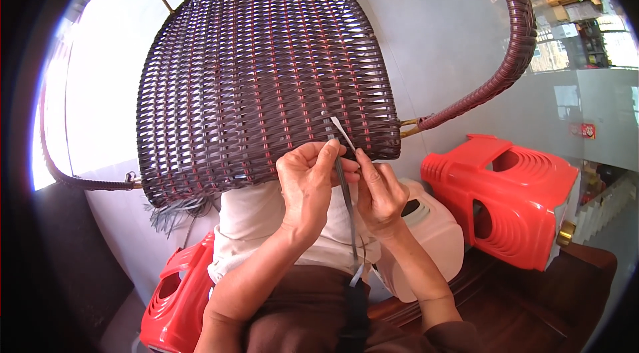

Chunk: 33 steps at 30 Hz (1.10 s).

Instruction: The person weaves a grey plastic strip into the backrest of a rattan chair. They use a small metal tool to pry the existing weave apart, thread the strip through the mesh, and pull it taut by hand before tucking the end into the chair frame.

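A woven chair panel [266, 80] in dark brown with reddish strands lies in front of me, its curved edge away from me. Over its near right part, my left hand [307, 176] is closed, pinching a dark flat weaving strip [347, 200]. The strip's upper end reaches the weave, and its tail hangs down toward my lap. Close beside it, my right hand [381, 193] is closed on a slim flat metal tool [344, 132]. The tool's pale tip points up and left, by the upper part of the strip. My fingers hide its other end.
Wrapped armrests curve out at the panel's right [516, 40] and left [80, 183]. Red plastic stools stand at the right [512, 196] and lower left [176, 300]. A pale stool [432, 246] is beside my right forearm. Loose strip ends [176, 214] hang under the panel's near left corner.
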Motion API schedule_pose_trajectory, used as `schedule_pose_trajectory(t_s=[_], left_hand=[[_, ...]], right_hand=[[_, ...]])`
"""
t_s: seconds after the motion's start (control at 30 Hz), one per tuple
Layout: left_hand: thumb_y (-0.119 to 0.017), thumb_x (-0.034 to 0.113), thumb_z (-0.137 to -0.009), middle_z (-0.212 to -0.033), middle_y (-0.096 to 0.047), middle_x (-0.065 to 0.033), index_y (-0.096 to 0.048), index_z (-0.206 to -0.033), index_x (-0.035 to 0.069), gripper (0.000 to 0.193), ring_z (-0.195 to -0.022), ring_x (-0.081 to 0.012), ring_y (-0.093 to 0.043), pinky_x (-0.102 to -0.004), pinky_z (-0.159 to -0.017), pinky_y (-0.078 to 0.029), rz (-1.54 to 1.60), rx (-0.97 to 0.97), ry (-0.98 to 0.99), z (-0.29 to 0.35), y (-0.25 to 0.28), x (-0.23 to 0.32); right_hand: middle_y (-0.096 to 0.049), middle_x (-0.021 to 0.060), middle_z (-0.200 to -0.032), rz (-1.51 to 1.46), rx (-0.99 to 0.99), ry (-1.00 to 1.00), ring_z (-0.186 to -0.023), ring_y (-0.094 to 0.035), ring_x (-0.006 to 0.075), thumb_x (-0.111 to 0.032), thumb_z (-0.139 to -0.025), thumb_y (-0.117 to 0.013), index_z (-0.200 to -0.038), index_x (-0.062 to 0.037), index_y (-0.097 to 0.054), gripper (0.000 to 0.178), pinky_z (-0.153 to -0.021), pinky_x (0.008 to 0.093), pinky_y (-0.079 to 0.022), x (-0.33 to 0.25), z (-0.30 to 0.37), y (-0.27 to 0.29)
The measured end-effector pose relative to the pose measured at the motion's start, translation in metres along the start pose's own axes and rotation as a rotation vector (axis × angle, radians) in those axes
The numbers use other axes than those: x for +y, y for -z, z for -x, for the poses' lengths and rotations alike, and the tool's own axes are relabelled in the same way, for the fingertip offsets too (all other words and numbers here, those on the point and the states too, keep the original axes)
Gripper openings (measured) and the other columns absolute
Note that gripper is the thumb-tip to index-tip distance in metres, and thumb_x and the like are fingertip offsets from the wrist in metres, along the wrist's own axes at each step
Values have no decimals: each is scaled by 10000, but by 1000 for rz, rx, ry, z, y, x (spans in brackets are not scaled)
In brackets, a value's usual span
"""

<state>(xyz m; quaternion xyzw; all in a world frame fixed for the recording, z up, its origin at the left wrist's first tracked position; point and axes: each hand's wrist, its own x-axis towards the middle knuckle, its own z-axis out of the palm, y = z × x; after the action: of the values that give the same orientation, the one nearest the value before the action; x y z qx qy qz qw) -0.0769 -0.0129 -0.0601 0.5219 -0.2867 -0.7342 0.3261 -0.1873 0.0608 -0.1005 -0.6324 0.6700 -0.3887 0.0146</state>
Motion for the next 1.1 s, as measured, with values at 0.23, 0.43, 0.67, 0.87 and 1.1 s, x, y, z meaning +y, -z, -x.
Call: schedule_pose_trajectory(t_s=[0.23,0.43,0.67,0.87,1.1], left_hand=[[-603,215,-911,-729,-668,-137,-638,-874,-34,254,-598,-180,-663,-283,-588,-576,85,-5,180,2,2,11],[-605,136,-893,-707,-664,-124,-635,-836,-73,219,-571,-133,-637,-253,-542,-550,-28,-17,66,3,6,2],[-592,98,-886,-679,-642,-126,-612,-817,-107,217,-557,-136,-626,-254,-501,-541,-75,-8,-22,3,8,-1],[-587,139,-888,-658,-633,-124,-612,-806,-79,234,-533,-144,-616,-261,-515,-546,-93,0,-29,0,7,-1],[-597,122,-880,-683,-632,-125,-610,-798,-88,225,-522,-150,-614,-259,-497,-541,-130,-13,-36,-2,9,0]], right_hand=[[-521,48,-678,-47,55,-9,-492,-539,176,62,-739,-650,-1168,-31,-636,439,-449,309,-448,5,1,-3],[-534,46,-689,21,-112,-107,-515,-556,216,-30,-775,-677,-1140,-64,-642,368,-451,322,-442,-8,-17,19],[-533,54,-691,28,-213,-118,-526,-559,235,-62,-796,-675,-1116,-74,-646,322,-461,341,-441,-12,-33,34],[-534,50,-693,37,-214,-121,-523,-558,235,-60,-791,-679,-1111,-72,-647,322,-457,342,-440,-12,-30,31],[-549,58,-707,59,-267,-124,-545,-577,252,-65,-792,-676,-1100,-83,-652,310,-477,353,-451,-20,-45,51]])
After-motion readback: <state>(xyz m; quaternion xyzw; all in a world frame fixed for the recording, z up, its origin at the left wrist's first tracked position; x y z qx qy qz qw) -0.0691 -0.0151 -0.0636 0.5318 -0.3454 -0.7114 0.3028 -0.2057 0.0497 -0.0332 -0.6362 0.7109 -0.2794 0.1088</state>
